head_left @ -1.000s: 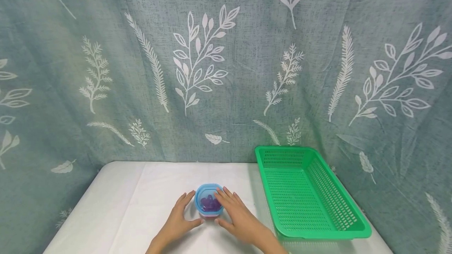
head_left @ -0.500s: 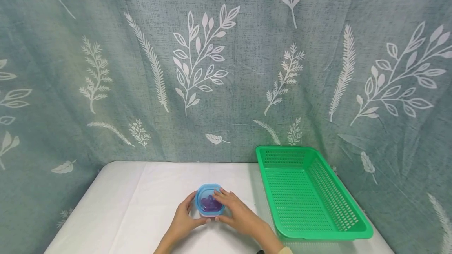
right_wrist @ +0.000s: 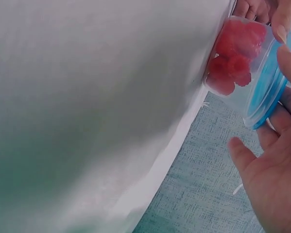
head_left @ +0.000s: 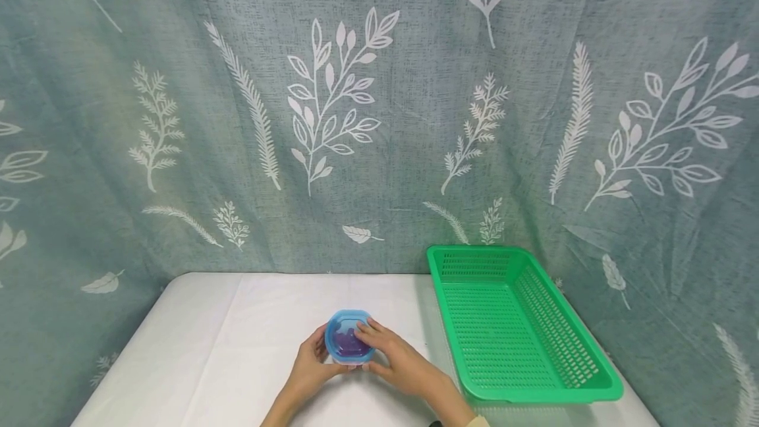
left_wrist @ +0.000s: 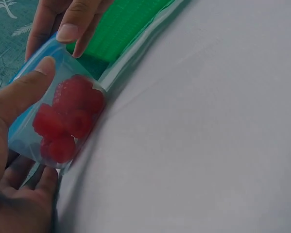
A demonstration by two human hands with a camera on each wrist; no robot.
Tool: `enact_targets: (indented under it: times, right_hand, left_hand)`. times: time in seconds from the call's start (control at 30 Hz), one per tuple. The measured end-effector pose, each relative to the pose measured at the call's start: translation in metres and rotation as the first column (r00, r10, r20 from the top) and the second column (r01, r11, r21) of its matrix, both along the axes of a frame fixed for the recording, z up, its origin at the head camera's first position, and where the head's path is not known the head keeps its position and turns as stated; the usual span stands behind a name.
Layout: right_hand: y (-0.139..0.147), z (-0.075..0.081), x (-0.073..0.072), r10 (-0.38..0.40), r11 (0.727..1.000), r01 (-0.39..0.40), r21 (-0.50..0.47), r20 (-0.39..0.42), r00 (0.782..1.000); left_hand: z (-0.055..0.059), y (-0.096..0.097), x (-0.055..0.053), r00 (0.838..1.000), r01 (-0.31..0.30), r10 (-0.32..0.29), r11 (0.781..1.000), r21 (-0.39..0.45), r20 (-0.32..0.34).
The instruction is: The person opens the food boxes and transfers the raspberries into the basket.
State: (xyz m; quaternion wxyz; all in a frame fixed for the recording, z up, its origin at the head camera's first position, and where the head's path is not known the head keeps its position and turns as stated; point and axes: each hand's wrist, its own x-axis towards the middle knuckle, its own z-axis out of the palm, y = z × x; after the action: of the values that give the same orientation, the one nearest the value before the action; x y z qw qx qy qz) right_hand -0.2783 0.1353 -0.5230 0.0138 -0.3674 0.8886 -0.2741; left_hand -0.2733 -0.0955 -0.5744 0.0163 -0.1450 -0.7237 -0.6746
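A clear plastic food container (left_wrist: 24, 138) with a blue lid (head_left: 350, 315) stands on the white-covered table. Red raspberries (left_wrist: 70, 116) lie inside it; through the lid in the head view they look purple. My left hand (head_left: 308, 371) grips the container from the left, its thumb on the near side and its fingers curled around the far left. From the right, my right hand (head_left: 403, 361) holds the lid, fingers over its top and thumb at the near rim. In the right wrist view, the little finger stands away from the lid.
A green plastic basket (head_left: 441, 308) with perforated walls stands on the right of the table (head_left: 237, 335). Behind the table hangs a grey-green curtain (head_left: 403, 117) with white leaf prints.
Both hands have closed in on the container. The left fingers have curled around its side, and the right fingers have settled on the lid. The container has hardly moved.
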Motion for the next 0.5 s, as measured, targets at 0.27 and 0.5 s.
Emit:
enact_targets:
  times: [0.27,0.5]
  right_hand:
    - [0.0018,0.0038,-0.0013,0.009,1.0,-0.009,0.017,0.008,1.0]
    - [0.0025,0.0059,-0.0021,0.027,0.999,-0.027,0.046,0.002,1.0]
  left_hand:
    - [-0.0047,-0.002,-0.0031,1.0,0.01,-0.01,1.0,0.006,-0.003]
    - [-0.0082,-0.0036,-0.0028,1.0,0.013,-0.013,1.0,-0.002,0.004]
